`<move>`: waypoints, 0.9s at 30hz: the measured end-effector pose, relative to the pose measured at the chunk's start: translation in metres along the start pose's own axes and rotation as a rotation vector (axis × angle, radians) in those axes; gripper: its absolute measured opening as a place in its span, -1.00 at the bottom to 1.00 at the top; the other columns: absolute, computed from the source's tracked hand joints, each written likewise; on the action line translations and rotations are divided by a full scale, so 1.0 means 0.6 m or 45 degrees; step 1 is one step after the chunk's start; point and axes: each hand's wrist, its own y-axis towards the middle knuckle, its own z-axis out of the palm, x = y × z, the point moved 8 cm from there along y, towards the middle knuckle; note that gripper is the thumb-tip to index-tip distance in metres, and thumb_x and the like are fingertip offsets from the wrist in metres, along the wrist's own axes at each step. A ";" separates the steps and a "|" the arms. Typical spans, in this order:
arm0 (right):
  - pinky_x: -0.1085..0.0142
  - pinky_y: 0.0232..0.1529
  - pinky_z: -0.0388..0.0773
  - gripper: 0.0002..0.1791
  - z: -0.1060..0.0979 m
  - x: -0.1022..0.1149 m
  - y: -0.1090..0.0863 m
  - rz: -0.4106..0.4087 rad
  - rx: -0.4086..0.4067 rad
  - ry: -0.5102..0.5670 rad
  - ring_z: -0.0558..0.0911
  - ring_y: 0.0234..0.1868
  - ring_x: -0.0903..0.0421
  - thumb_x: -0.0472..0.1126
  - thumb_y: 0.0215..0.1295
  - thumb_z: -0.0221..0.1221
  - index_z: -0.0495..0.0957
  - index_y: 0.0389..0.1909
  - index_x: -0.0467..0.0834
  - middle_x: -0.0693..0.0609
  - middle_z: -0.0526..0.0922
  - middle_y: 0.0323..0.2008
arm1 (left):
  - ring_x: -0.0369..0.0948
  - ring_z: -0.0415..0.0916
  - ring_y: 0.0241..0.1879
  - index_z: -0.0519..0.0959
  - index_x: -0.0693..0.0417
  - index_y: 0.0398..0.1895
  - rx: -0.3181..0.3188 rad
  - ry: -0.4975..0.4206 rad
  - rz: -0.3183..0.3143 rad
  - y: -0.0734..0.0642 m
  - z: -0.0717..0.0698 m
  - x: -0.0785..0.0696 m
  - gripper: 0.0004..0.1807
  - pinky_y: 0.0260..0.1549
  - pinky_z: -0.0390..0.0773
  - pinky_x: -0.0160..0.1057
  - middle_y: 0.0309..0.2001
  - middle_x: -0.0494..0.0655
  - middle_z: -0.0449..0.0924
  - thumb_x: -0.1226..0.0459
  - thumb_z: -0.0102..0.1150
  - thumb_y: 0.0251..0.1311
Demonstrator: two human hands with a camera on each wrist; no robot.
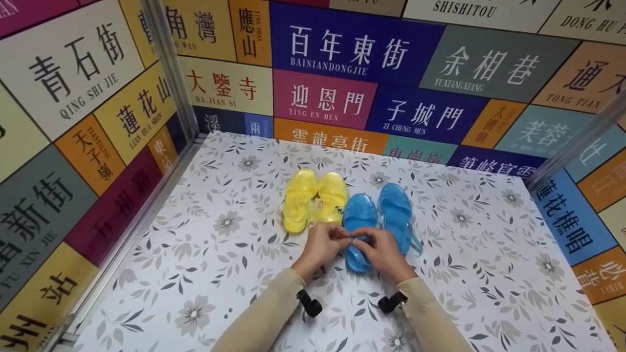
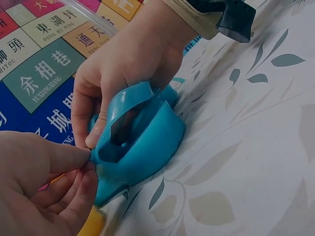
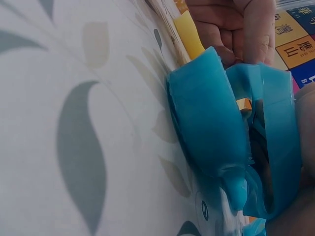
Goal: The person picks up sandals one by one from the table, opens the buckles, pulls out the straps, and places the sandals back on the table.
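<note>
On the bench (image 1: 244, 271), spread with a white cloth of grey flowers and leaves, the nearer blue sandal (image 1: 361, 212) lies at the centre of the dial in the head view, its toe towards twelve o'clock. The left hand (image 1: 323, 244) comes in at eight o'clock from it, thumb and forefinger pinching the end of its strap (image 2: 129, 98); the right hand (image 1: 381, 248), at between four and five, pinches the same strap just beside them, so that the fingertips of both meet over the sandal. In the left wrist view the strap arches up in a loop above the sandal; its very tip is mostly hidden by the fingers. The other blue sandal (image 1: 393, 205) lies between two and three o'clock, just beside, toe turned slightly towards eleven, with its loose strap sticking out towards five. A pair of yellow sandals (image 1: 300, 186) lies at ten o'clock, side by side, toes to twelve; the left hand hides part of the heel of the one nearer the blue pair. Beige sleeves (image 1: 264, 313) reach in from about seven and five, a small black device (image 1: 310, 304) at each wrist. At twelve stands a wall of coloured sign panels (image 1: 357, 51).
</note>
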 end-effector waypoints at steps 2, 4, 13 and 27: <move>0.19 0.00 0.68 -0.82 -0.001 -0.001 0.000 0.008 0.001 -0.002 0.75 -0.06 0.09 -0.32 0.36 0.38 0.78 -0.06 -0.08 0.07 0.82 -0.11 | -0.35 0.68 -0.36 0.79 0.05 -0.34 0.002 -0.010 -0.008 0.000 0.002 0.000 -0.93 -0.31 0.67 -0.36 -0.38 -0.21 0.78 0.38 0.51 0.19; 0.17 0.00 0.68 -0.82 -0.002 -0.001 0.000 0.014 0.001 -0.010 0.75 -0.06 0.09 -0.32 0.36 0.38 0.78 -0.06 -0.09 0.07 0.82 -0.11 | -0.35 0.68 -0.36 0.79 0.05 -0.33 0.001 -0.015 -0.006 0.000 0.003 -0.001 -0.92 -0.31 0.68 -0.35 -0.38 -0.21 0.78 0.39 0.51 0.19; 0.10 0.03 0.67 -0.81 -0.004 -0.004 0.001 0.035 0.001 -0.031 0.75 -0.03 0.06 -0.32 0.38 0.36 0.78 -0.03 -0.13 0.03 0.81 -0.08 | -0.35 0.68 -0.35 0.78 0.02 -0.31 0.026 0.006 0.002 0.006 0.009 -0.009 -0.90 -0.29 0.68 -0.35 -0.36 -0.21 0.78 0.41 0.48 0.20; 0.20 0.01 0.65 -0.79 -0.003 -0.004 0.002 0.040 -0.015 -0.018 0.74 -0.01 0.10 -0.31 0.38 0.37 0.79 -0.01 -0.06 0.09 0.81 -0.06 | -0.35 0.67 -0.29 0.75 -0.03 -0.25 -0.012 0.088 -0.035 -0.003 0.005 -0.015 -0.89 -0.20 0.67 -0.33 -0.32 -0.25 0.77 0.37 0.45 0.26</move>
